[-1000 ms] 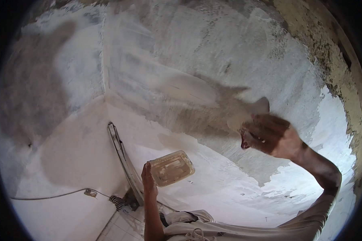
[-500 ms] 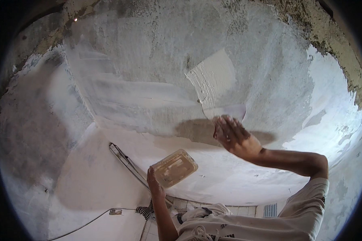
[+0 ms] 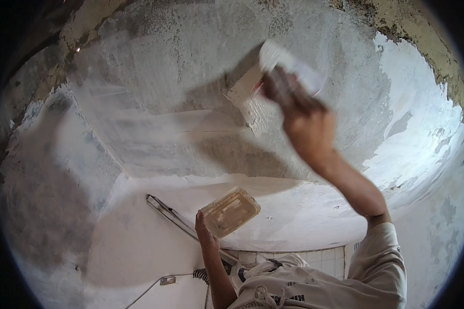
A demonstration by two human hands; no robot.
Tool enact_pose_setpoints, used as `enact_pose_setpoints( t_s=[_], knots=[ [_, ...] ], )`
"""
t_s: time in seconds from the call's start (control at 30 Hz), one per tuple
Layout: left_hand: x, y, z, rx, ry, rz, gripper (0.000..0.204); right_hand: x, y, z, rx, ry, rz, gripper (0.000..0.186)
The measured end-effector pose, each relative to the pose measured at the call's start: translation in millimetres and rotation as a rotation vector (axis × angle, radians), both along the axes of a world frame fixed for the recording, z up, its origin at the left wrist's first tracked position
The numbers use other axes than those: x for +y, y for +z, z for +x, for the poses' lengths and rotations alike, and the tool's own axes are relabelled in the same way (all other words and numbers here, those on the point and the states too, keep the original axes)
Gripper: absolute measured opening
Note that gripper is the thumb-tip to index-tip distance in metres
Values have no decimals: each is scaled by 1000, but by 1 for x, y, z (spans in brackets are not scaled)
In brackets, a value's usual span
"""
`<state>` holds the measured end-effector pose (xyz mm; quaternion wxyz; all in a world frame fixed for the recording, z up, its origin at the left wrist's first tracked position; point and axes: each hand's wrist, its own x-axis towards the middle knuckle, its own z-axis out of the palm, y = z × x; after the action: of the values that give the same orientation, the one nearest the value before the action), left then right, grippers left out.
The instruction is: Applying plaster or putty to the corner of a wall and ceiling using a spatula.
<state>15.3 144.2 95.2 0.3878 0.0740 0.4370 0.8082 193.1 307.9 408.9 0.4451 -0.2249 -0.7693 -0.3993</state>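
Observation:
My right hand (image 3: 300, 110) is raised in front of the grey cement wall (image 3: 180, 72), closed around a wide putty knife (image 3: 308, 77). The knife and fingers are blurred by motion; a thick smear of white putty shows at the blade's upper left. Whether the blade touches the wall is unclear. Just left of and below that hand, a ridged patch of putty (image 3: 256, 113) sticks to the wall, partly hidden by the knife and hand. Lower down, my left hand (image 3: 206, 234) grips a shallow rectangular plastic tub (image 3: 233, 212) by its left side, with putty caked on it.
A long metal bar or rail (image 3: 170, 213) slants behind the left hand. A cable (image 3: 147, 289) runs to a small box (image 3: 167, 280) at lower left. White-coated wall (image 3: 407, 118) lies to the right, rough broken plaster (image 3: 423, 36) along the upper right edge.
My right hand has swept the putty knife upward from below the putty patch to its upper right. White putty now shows on the blade. The tub stays in my left hand, nearly unmoved.

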Motion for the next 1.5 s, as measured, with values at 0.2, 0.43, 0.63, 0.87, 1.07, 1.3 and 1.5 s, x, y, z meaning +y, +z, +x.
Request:
enact_pose_setpoints(
  t_s=[0.2,0.43,0.63,0.87,1.07,1.3,1.5],
  knots=[
    [-26,-2,-4,109,9,48,51,-26,-142,-43,-260,226,-291,44],
    [-55,-13,-32,34,78,37,40,-48,-101,-37,-137,480,-673,46],
    [-74,9,-49,13,132,-14,43,-27,17,-28,238,296,-122,52],
    [-102,23,-110,130,127,-38,43,-24,-112,-60,-117,154,-243,47],
    [-113,47,-124,182,131,-47,39,-52,-106,-59,-140,382,-796,45],
    [-121,88,-139,290,-74,138,45,-51,-3,-56,142,391,-254,45],
    [-113,119,-197,231,-201,-24,42,-37,-6,-49,223,354,-255,44]
  ],
)
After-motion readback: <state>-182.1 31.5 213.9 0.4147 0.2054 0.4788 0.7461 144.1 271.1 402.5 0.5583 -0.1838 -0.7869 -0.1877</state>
